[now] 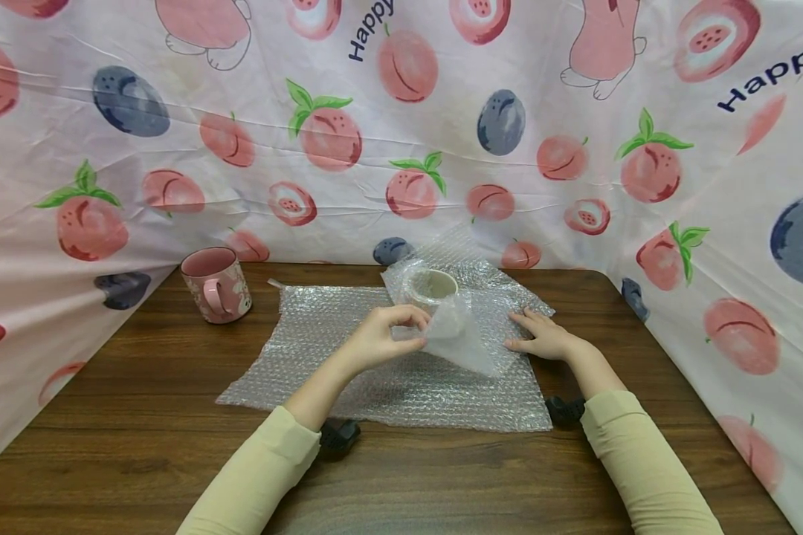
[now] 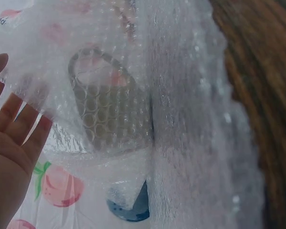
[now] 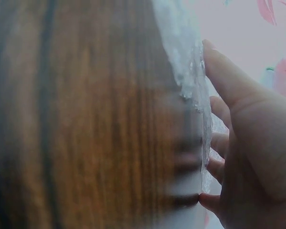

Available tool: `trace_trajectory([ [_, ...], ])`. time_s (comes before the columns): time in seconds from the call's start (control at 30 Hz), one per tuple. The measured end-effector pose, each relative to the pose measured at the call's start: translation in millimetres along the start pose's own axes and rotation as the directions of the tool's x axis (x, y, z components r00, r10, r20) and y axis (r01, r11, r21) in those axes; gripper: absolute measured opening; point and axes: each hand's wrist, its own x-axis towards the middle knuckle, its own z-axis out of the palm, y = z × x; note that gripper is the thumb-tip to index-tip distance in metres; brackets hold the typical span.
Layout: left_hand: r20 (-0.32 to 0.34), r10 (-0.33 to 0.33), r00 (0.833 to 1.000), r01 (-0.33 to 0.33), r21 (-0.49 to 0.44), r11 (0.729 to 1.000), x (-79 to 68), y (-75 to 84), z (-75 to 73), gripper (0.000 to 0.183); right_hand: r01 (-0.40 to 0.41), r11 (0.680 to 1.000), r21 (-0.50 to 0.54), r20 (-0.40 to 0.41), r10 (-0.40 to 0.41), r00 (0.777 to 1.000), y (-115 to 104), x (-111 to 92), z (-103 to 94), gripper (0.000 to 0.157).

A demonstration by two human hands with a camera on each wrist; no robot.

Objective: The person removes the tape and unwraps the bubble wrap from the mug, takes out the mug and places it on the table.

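A pale cup [image 1: 436, 283] stands upright on bubble wrap [image 1: 328, 334] at the back middle of the table. One flap [image 1: 451, 319] of the wrap is raised in front of the cup. My left hand [image 1: 389, 331] pinches that flap's edge between thumb and fingers. Through the wrap, the left wrist view shows the cup's greyish side [image 2: 107, 114] close to my fingers. To the right of the cup, my right hand [image 1: 543, 334] rests on the wrap's right edge, its fingers spread. The cup's lower part is hidden behind the flap.
A pink flowered mug [image 1: 215, 286] stands at the back left of the wooden table [image 1: 107, 438]. Behind and beside the table hangs a fruit-print cloth [image 1: 241, 171]. Another corner of wrap [image 1: 448, 249] stands up behind the cup.
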Motion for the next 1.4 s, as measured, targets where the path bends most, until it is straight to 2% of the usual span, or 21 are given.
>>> trace_trajectory([
  [0.23,0.116,-0.001,0.993,-0.003,0.031,1.000,-5.3,3.0,-2.9,0.011,-0.001,1.000,0.007,0.003,0.000,1.000,0,-1,-0.2,0.081],
  [0.5,0.196,0.053,0.979,-0.078,0.123,0.989,-12.2,6.0,-4.1,0.016,0.006,1.000,0.013,0.004,-0.006,1.000,0,-2,-0.4,0.081],
  [0.73,0.264,0.062,0.962,-0.114,0.188,0.976,-18.1,7.6,-2.7,0.021,0.011,1.000,0.008,0.000,-0.011,1.000,0,-3,-0.2,0.080],
  [1.03,0.317,0.027,0.948,-0.113,0.256,0.960,-22.3,12.4,-1.0,0.019,0.005,1.000,0.008,0.004,-0.006,1.000,-1,-3,-0.2,0.081],
  [1.23,0.354,0.002,0.935,-0.131,0.341,0.931,-25.6,14.9,0.7,0.016,0.002,1.000,0.007,0.009,-0.002,1.000,-1,-3,-0.2,0.081],
  [1.4,0.365,0.008,0.931,-0.151,0.363,0.919,-27.3,17.6,0.8,0.014,0.002,1.000,0.008,0.007,-0.002,1.000,-1,-3,-0.5,0.080],
])
